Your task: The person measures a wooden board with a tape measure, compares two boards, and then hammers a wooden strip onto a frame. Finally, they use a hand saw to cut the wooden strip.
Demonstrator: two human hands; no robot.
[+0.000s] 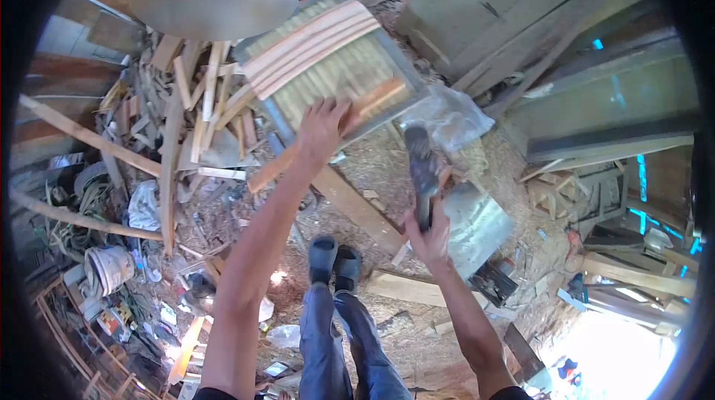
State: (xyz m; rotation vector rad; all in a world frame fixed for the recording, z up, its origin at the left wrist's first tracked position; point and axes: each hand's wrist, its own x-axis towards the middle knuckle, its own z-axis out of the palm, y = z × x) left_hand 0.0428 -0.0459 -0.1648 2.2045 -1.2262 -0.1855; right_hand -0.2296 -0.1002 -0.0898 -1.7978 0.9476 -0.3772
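My left hand (322, 128) is closed around a narrow wooden board (272, 170), which runs slantwise under it. The board's far end lies over a framed seat or panel with a ribbed, pale-yellow surface (298, 104) and a grey frame. Several pinkish wooden strips (313, 46) lie side by side across the upper part of that panel. Off to the right, my right hand (430, 232) grips a dark, long-bodied tool (421, 158) by its lower end. The tool is raised, apart from the board, and its exact kind cannot be made out.
Clear plastic sheeting (454, 117) and a shiny metal sheet (477, 229) lie right of the tool. A wide plank (361, 210) slants before my feet. Scrap wood (212, 102) is heaped at left, above a white bucket (109, 270). Large boards (514, 5) lean at upper right.
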